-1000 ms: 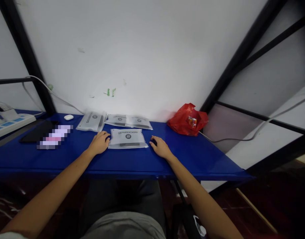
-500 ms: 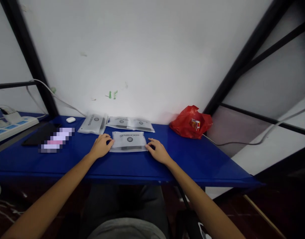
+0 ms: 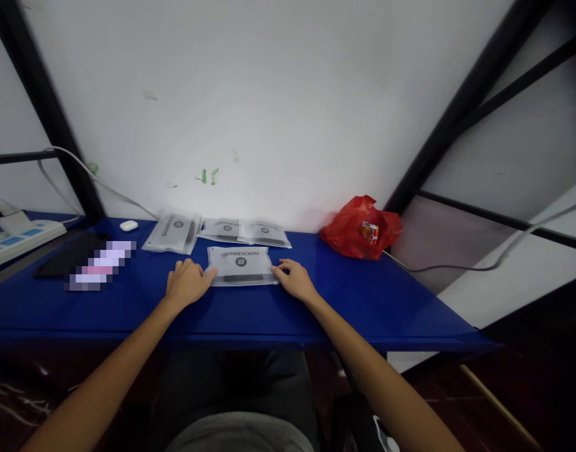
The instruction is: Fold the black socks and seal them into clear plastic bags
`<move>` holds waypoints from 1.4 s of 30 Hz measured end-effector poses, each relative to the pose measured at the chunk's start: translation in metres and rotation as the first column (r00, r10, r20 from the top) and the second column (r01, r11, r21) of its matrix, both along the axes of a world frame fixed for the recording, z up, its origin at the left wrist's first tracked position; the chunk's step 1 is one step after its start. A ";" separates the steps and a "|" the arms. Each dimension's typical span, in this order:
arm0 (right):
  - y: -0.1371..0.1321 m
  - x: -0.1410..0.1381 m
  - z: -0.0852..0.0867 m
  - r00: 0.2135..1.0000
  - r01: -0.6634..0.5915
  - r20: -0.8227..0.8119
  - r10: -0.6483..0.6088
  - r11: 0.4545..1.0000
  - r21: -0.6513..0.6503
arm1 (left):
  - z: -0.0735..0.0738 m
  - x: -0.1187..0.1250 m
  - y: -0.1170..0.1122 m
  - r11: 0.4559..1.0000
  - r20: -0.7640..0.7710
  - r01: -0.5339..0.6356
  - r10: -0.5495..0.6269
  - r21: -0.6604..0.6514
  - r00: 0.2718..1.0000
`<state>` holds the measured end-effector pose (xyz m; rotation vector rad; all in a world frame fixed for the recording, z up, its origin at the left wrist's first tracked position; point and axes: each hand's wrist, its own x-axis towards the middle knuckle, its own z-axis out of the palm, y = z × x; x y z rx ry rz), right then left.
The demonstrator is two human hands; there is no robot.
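Observation:
A frosted plastic zip bag [image 3: 241,263] printed ROCKBROS lies flat on the blue table in front of me, its lettering upside down to me. A dark strip shows through its near side. My left hand [image 3: 188,282] is at the bag's left edge, thumb on the plastic and fingers loosely curled beside it. At the right edge, the thumb and forefinger of my right hand [image 3: 293,278] close on the bag near its lower corner. Behind it, along the wall, lie similar bags: one tilted bag [image 3: 171,232] at left and two overlapping bags [image 3: 264,233] farther right.
A crumpled red plastic bag [image 3: 351,232] with a small packet stands at the back right. On the left are a white earbud case [image 3: 128,225], a dark tablet-like slab [image 3: 64,258], a blurred-out item [image 3: 102,267] and a power strip [image 3: 29,238]. A cable runs along the wall.
The view has shifted slightly. My left hand has turned, its thumb now reaching farther over the bag's edge. My right fingers have drawn closer together on the right edge.

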<state>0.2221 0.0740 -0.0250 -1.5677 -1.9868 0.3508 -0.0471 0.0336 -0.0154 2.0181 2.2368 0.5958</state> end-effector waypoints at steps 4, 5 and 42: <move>0.006 -0.006 0.001 1.000 0.010 0.010 -0.009 1.000 -0.017 | -0.003 -0.002 0.002 0.999 0.016 0.028 -0.028 -0.029 0.999; 0.008 -0.008 0.000 1.000 0.017 0.001 -0.017 1.000 -0.019 | -0.004 -0.002 0.003 0.999 0.022 0.022 -0.022 -0.026 1.000; 0.141 -0.080 0.008 0.947 -0.186 0.303 0.109 0.953 0.238 | 0.004 0.041 0.181 0.927 -0.214 0.321 -0.280 0.194 0.936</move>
